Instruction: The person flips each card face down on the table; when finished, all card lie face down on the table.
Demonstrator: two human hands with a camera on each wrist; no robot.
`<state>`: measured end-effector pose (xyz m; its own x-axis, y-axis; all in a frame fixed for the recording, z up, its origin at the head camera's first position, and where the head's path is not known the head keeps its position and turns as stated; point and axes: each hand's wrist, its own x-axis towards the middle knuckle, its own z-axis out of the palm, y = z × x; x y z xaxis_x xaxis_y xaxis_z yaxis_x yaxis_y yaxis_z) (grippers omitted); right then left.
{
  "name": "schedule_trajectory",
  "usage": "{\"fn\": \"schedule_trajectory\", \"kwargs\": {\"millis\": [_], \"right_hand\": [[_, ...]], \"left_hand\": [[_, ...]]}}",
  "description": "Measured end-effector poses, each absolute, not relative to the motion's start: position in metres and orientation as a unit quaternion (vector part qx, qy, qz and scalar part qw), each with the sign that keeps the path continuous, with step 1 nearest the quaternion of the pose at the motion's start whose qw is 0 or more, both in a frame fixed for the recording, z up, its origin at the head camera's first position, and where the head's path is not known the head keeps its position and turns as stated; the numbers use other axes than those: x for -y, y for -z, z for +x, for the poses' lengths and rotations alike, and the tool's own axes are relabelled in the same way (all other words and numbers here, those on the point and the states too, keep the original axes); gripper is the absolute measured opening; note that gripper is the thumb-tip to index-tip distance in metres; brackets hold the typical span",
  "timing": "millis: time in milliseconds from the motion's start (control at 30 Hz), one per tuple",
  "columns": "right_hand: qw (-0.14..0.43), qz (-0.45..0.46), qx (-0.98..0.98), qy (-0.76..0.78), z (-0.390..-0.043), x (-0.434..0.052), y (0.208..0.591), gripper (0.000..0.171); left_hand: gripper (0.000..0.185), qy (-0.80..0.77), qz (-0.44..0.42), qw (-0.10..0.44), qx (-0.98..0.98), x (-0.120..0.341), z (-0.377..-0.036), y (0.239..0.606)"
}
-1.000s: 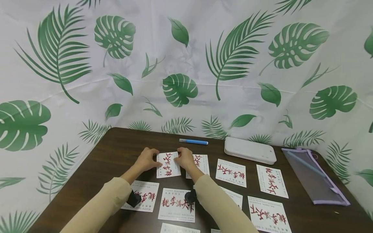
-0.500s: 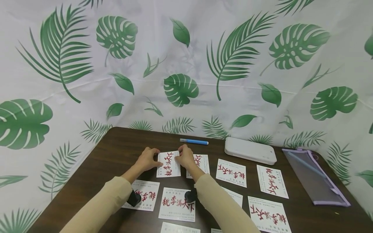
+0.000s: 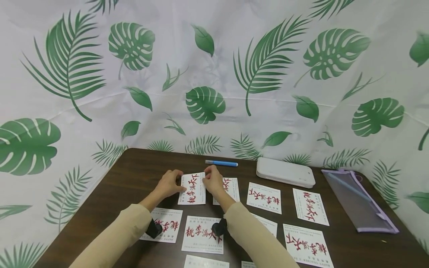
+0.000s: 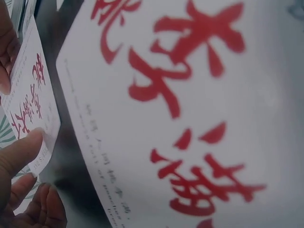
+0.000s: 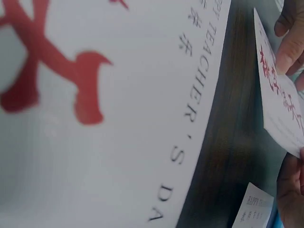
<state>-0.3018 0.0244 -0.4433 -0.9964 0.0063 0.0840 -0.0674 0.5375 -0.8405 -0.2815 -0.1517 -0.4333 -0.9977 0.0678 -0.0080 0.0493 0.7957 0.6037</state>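
The left hand (image 3: 168,184) and right hand (image 3: 212,181) pinch opposite edges of one white card (image 3: 192,188) with red calligraphy, held between them just above the table (image 3: 134,167). More cards (image 3: 264,197) lie around, one reading "HAPPY TEACHER'S DAY". Beyond the right hand lie a blue pen (image 3: 221,163), a white case (image 3: 285,173) and a purple-edged mesh pouch (image 3: 358,201).

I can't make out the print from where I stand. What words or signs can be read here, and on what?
"桃李满天下", red brush characters, on each white card.
"HAPPY TEACHER'S DAY", small print along that card's edge; right wrist view shows "TEACHER'S DA".
The card held by both hands: same red characters; its small lines are too blurred to read.
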Motion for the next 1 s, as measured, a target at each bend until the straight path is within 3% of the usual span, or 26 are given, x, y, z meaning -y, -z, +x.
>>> {"fn": "schedule_trajectory", "kwargs": {"millis": [400, 700, 867, 1000], "right_hand": [[0.035, 0.003, 0.828, -0.560, -0.298, -0.038, 0.447, 0.025], [0.043, -0.007, 0.784, -0.619, -0.297, -0.047, 0.445, 0.024], [0.125, -0.006, 0.787, -0.605, -0.291, -0.044, 0.439, 0.024], [0.173, 0.053, 0.810, -0.558, -0.280, -0.037, 0.432, 0.019]], "left_hand": [[0.025, -0.442, 0.036, -0.048, -0.895, 0.148, -0.287, 0.431], [0.022, -0.597, -0.008, 0.027, -0.802, 0.143, -0.286, 0.419], [0.024, -0.633, -0.021, 0.024, -0.773, 0.139, -0.286, 0.413], [0.023, -0.642, -0.037, 0.000, -0.766, 0.133, -0.287, 0.410]]}}
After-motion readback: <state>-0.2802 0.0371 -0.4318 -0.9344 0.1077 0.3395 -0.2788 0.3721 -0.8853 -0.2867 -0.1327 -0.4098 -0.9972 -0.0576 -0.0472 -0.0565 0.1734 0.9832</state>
